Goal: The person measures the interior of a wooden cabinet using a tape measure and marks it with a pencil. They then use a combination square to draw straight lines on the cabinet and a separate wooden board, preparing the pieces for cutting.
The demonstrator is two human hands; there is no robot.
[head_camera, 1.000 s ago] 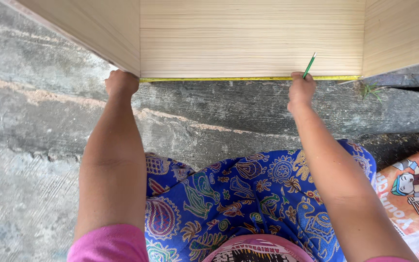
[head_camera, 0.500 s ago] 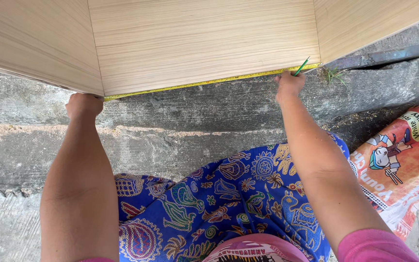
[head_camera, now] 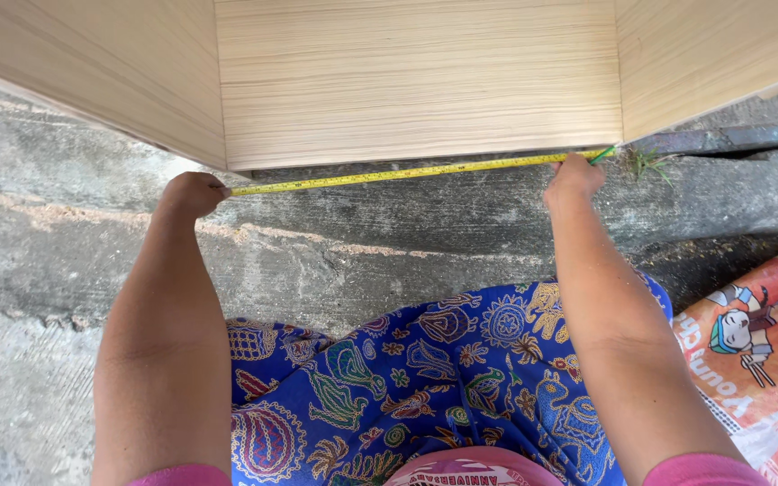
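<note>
A yellow tape measure [head_camera: 398,175] is stretched along the bottom edge of a light wooden panel [head_camera: 416,81] that stands on the concrete ground. My left hand [head_camera: 189,193] is closed around the tape's left end, just under the panel's left corner. My right hand [head_camera: 574,175] pinches the tape's right end at the panel's right corner. That hand also holds a green pencil [head_camera: 601,155], whose tip points up and right. Two more wooden panels [head_camera: 92,63] angle out from either side of the middle one.
Rough grey concrete [head_camera: 362,252] lies under everything. My lap is covered by a blue patterned cloth [head_camera: 425,378]. An orange printed sack [head_camera: 758,342] lies at the right. A small tuft of grass [head_camera: 646,164] grows by a dark strip at the right corner.
The view has shifted, so the panels sit higher and further right. The tape now lies a little clear of the panel's bottom edge. Both hands keep their hold on its ends.
</note>
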